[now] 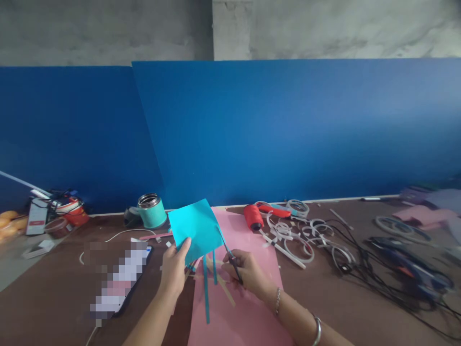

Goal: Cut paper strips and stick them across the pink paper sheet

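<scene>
My left hand (175, 269) pinches the lower left edge of a turquoise sheet of paper (196, 228), thumb on top. In my right hand (248, 274) is a pair of scissors (232, 257), fingers closed round the handles. Its blades lie along the right edge of the turquoise paper. Below the held paper, narrow turquoise paper strips (206, 293) and a pale yellow strip (226, 290) rest on a large pink paper sheet (234, 317). The fingers inside the scissor handles are partly hidden.
A red thread spool (253, 217) and curled white strips (288, 230) lie right of the pink sheet. Black cables (378, 274) run further right. On the left are a turquoise cup (152, 211) and a phone (126, 278). A blue partition (270, 129) closes off the back.
</scene>
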### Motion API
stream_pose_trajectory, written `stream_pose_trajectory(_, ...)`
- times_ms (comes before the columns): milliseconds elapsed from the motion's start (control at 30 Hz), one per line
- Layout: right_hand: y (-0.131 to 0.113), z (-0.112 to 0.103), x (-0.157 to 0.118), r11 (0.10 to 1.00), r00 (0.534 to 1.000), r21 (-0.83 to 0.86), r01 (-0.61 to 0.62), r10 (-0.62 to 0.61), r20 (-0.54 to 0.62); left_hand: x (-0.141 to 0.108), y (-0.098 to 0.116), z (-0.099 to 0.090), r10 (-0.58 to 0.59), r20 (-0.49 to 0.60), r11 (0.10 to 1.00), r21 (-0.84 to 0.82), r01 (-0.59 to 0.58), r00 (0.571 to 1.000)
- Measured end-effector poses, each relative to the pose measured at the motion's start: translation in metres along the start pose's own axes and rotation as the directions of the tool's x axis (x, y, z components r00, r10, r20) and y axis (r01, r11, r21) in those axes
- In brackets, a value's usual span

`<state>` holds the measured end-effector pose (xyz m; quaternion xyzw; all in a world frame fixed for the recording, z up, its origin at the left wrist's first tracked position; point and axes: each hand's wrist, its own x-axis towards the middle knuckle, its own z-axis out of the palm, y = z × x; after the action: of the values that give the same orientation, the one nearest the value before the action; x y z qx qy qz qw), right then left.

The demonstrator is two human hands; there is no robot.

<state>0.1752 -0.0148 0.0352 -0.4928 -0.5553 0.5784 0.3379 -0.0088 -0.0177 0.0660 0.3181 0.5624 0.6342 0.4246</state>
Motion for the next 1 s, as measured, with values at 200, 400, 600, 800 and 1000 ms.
stream_pose_trajectory(200,0.005,-0.001,0.002,1.000,1.000,0.018,0.001,-0.002,0.017,0.000,-0.001,0.001,-0.006,-0.011,1.000,-0.023,0.006,1.000)
stream_pose_trajectory(400,0.009,-0.001,0.003,0.998,0.999,0.065,0.002,-0.005,0.045,0.004,-0.011,0.000,-0.012,0.031,1.000,-0.023,0.012,0.999)
stream_pose_trajectory(600,0.013,-0.002,0.005,0.998,0.999,0.064,0.008,-0.010,0.033,0.009,-0.022,-0.003,-0.003,0.066,0.999,-0.043,0.005,0.998)
stream_pose_trajectory(800,0.013,-0.004,0.005,0.999,0.999,0.049,0.015,-0.017,0.031,0.012,-0.029,-0.006,-0.010,0.100,1.000,-0.009,0.011,0.995)
stream_pose_trajectory(1000,0.015,-0.005,0.006,0.999,1.000,0.030,0.019,-0.019,0.020,0.011,-0.026,-0.006,-0.021,0.084,0.999,-0.032,0.023,0.996)
